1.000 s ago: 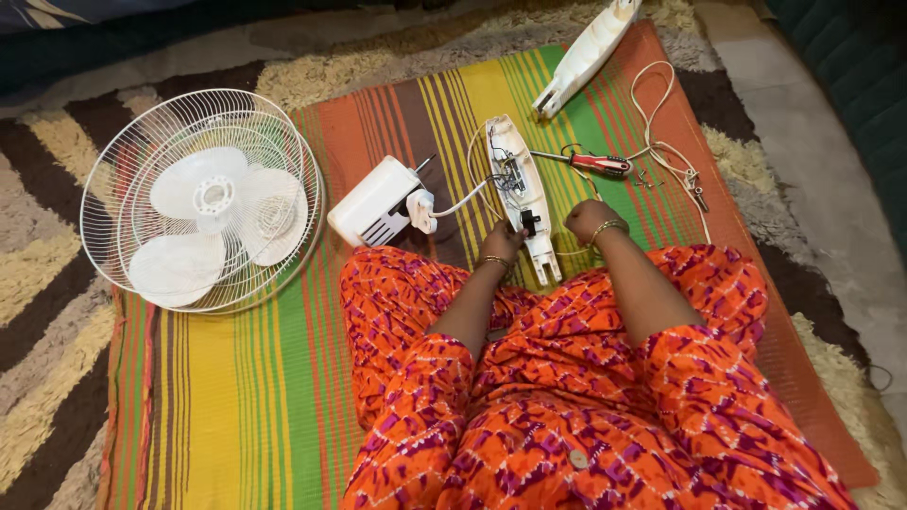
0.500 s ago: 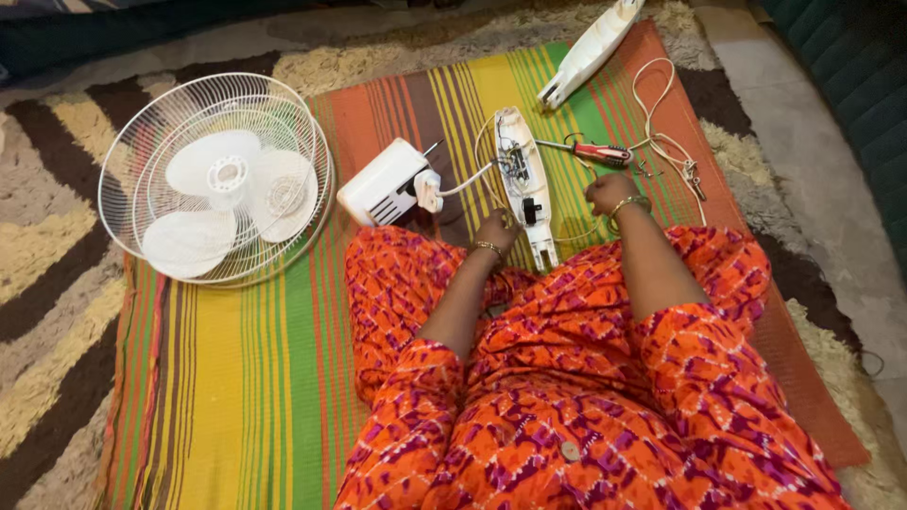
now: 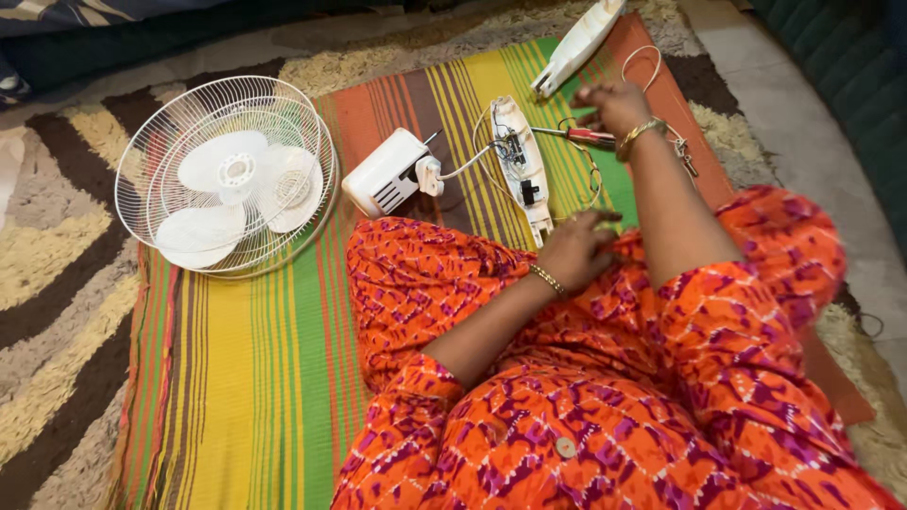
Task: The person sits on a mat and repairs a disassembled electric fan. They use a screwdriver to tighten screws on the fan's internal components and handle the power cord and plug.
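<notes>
My right hand (image 3: 612,102) reaches out over the striped mat, fingers bent and apart, just above a red-handled screwdriver (image 3: 578,134); it is blurred and I see nothing in it. My left hand (image 3: 578,249) rests on my knee in the orange patterned dress, fingers loosely curled, next to the near end of a long white opened casing (image 3: 521,165) with wiring inside. A thin cable runs from that casing to a white motor housing (image 3: 383,174).
A white fan head with blades inside a wire grill (image 3: 227,176) lies at the left on the striped mat (image 3: 246,378). A white cover piece (image 3: 578,42) and a looped white cord (image 3: 644,64) lie at the far right. A dark sofa edge (image 3: 841,85) borders the right side.
My right hand has moved away from my lap, out over the screwdriver. My left hand has stayed on my knee by the casing's end. The view has shifted.
</notes>
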